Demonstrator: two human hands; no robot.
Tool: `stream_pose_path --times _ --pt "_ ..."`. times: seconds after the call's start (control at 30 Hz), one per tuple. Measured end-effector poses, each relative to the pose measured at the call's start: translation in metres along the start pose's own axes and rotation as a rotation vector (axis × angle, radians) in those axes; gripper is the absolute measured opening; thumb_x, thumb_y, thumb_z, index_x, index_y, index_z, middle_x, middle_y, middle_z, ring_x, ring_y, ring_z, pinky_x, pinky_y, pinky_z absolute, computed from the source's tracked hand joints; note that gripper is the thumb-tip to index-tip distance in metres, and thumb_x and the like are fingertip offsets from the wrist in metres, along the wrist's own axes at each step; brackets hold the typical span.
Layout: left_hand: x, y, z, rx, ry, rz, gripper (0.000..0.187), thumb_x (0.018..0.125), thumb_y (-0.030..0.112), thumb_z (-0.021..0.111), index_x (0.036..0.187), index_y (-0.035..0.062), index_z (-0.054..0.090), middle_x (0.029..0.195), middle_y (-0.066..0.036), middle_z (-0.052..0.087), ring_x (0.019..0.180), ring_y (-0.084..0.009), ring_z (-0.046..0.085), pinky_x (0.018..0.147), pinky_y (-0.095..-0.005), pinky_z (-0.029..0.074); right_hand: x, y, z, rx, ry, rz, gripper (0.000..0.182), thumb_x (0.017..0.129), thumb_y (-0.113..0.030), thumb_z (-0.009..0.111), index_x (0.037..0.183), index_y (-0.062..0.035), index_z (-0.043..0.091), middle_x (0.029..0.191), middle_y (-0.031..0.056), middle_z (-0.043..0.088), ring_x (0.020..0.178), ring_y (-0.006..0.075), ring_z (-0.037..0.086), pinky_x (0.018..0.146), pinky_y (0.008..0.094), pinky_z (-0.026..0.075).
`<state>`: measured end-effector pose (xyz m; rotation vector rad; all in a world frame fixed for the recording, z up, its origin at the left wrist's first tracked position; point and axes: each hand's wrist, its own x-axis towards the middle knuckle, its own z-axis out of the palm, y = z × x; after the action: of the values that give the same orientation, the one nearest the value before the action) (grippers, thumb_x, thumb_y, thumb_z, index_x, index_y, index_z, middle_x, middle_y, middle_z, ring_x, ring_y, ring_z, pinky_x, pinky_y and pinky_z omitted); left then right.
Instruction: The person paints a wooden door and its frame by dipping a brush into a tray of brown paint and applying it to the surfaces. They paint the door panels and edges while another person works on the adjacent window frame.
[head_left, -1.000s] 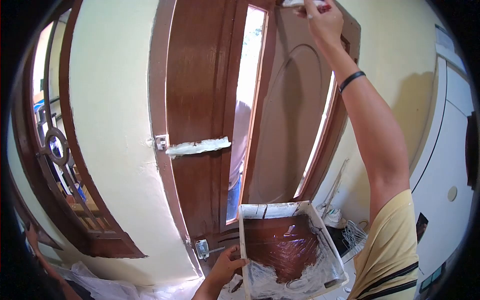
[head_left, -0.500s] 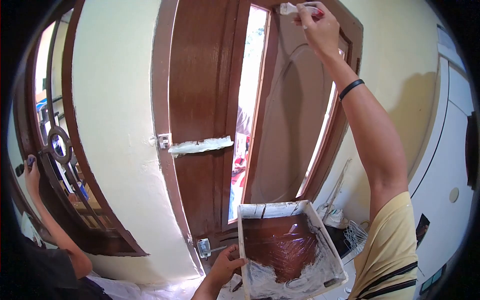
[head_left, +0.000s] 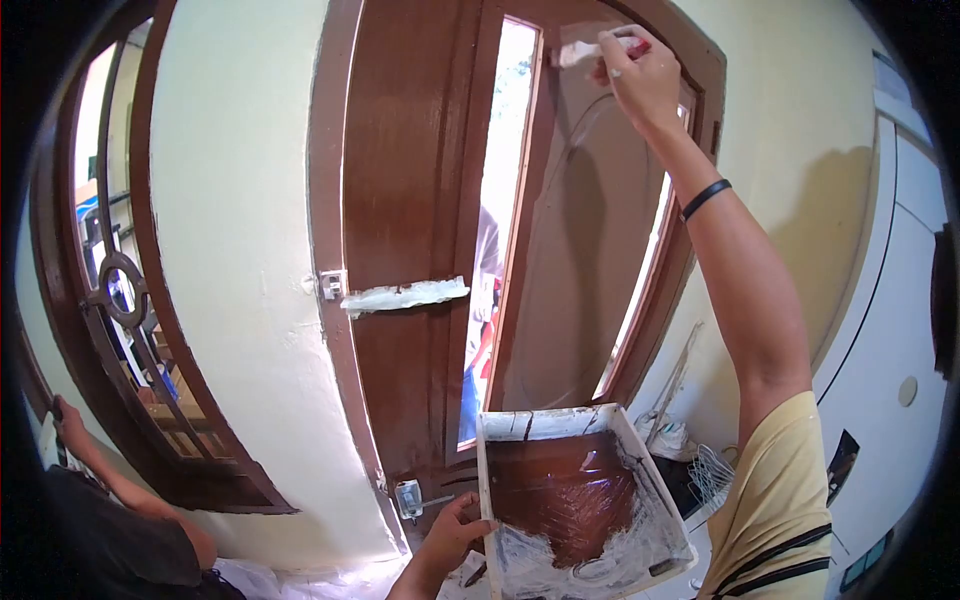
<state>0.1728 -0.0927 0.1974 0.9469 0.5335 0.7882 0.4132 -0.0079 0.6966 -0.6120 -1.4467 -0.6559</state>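
Note:
High up at the right, my right hand [head_left: 643,75] is closed around a paintbrush [head_left: 575,54] with a red and white handle. Its bristles are at the upper part of the brown door panel [head_left: 600,220]. Low in the view, my left hand [head_left: 455,530] grips the left rim of a pale tray [head_left: 484,480]. Wet reddish-brown paint [head_left: 565,490] covers much of the tray's bottom, and whitish smears coat its sides.
A person in a dark shirt [head_left: 120,530] is at the lower left beside a brown window frame [head_left: 165,300]. White masking [head_left: 405,294] wraps the door's handle area. A wire rack [head_left: 711,474] and a white bag [head_left: 668,438] lie behind the tray.
My right hand has moved slightly down with the brush. The co-worker's hand at the left has dropped lower, and their body shows more. My left hand stays on the tray.

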Motion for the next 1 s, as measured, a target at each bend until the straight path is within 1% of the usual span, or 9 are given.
stream_pose_path --times 0.13,0.27,0.37,0.5,0.67,0.8,0.9,0.93,1.0 --pt "0.003 -0.007 -0.005 -0.025 -0.009 0.013 0.038 0.079 0.000 0.065 0.116 0.0024 0.053 0.088 -0.009 0.066 0.072 -0.0167 0.064 0.066 -0.0289 0.052 0.012 0.001 0.003 0.098 0.174 0.003 0.019 0.087 -0.013 0.063 0.093 0.0055 0.061 0.077 0.0104 0.066 0.067 0.0170 0.067 0.059 0.0277 0.056" --pt "0.002 -0.005 -0.005 0.020 0.050 -0.029 0.039 0.079 -0.001 0.065 0.116 0.0020 0.053 0.088 -0.010 0.066 0.073 -0.0173 0.065 0.066 -0.0294 0.052 0.015 0.006 0.020 0.737 0.365 0.306 0.022 0.085 -0.001 0.060 0.100 0.0101 0.049 0.090 0.0208 0.063 0.068 0.0292 0.068 0.063 0.0359 0.062" --pt "0.001 -0.009 -0.009 -0.009 0.022 0.004 0.039 0.079 0.000 0.066 0.116 0.0019 0.053 0.089 -0.011 0.066 0.073 -0.0176 0.065 0.066 -0.0299 0.052 -0.007 0.018 0.023 0.787 0.373 0.515 0.017 0.082 0.002 0.055 0.094 0.0111 0.048 0.085 0.0195 0.061 0.071 0.0292 0.068 0.062 0.0374 0.063" --pt "-0.004 -0.007 -0.011 -0.002 -0.004 0.019 0.038 0.080 0.001 0.066 0.115 0.0020 0.053 0.087 -0.010 0.066 0.072 -0.0177 0.065 0.066 -0.0300 0.052 -0.038 0.001 -0.003 0.575 0.263 0.648 0.016 0.082 -0.001 0.051 0.091 0.0108 0.047 0.073 0.0190 0.060 0.057 0.0288 0.067 0.054 0.0342 0.062" --pt "-0.001 -0.008 -0.017 0.018 -0.049 0.025 0.036 0.080 0.001 0.066 0.114 0.0015 0.053 0.087 -0.009 0.066 0.070 -0.0168 0.064 0.063 -0.0288 0.052 -0.022 -0.015 -0.025 0.264 -0.055 0.489 0.015 0.079 -0.008 0.058 0.076 0.0068 0.057 0.065 0.0159 0.062 0.051 0.0230 0.065 0.046 0.0325 0.056" --pt "0.001 -0.012 -0.023 0.029 -0.059 0.026 0.038 0.080 0.001 0.066 0.115 0.0010 0.052 0.087 -0.008 0.065 0.071 -0.0157 0.064 0.062 -0.0283 0.052 0.011 -0.021 -0.012 0.214 0.056 0.458 0.018 0.080 -0.008 0.060 0.084 0.0090 0.059 0.068 0.0159 0.064 0.057 0.0234 0.067 0.054 0.0321 0.059" --pt "0.002 -0.012 -0.024 0.029 -0.052 0.037 0.038 0.080 0.001 0.065 0.116 0.0010 0.052 0.088 -0.008 0.065 0.072 -0.0158 0.064 0.064 -0.0289 0.053 0.033 -0.024 0.001 0.483 0.369 0.229 0.018 0.081 -0.010 0.061 0.085 0.0078 0.061 0.071 0.0153 0.065 0.059 0.0224 0.067 0.058 0.0329 0.060" --pt "0.001 -0.011 -0.024 0.023 -0.056 0.047 0.039 0.080 0.001 0.065 0.117 0.0010 0.051 0.088 -0.008 0.065 0.073 -0.0160 0.065 0.064 -0.0291 0.053 0.037 -0.027 -0.001 0.551 0.354 0.219 0.015 0.082 0.001 0.060 0.093 0.0098 0.055 0.081 0.0177 0.065 0.064 0.0281 0.068 0.060 0.0347 0.061" --pt "-0.001 -0.011 -0.023 0.006 -0.065 0.056 0.039 0.081 0.001 0.065 0.117 0.0010 0.051 0.090 -0.008 0.066 0.074 -0.0164 0.065 0.065 -0.0293 0.053 0.031 -0.024 0.005 0.590 0.382 0.250 0.016 0.083 -0.001 0.061 0.094 0.0099 0.054 0.082 0.0180 0.065 0.065 0.0284 0.068 0.060 0.0348 0.061"
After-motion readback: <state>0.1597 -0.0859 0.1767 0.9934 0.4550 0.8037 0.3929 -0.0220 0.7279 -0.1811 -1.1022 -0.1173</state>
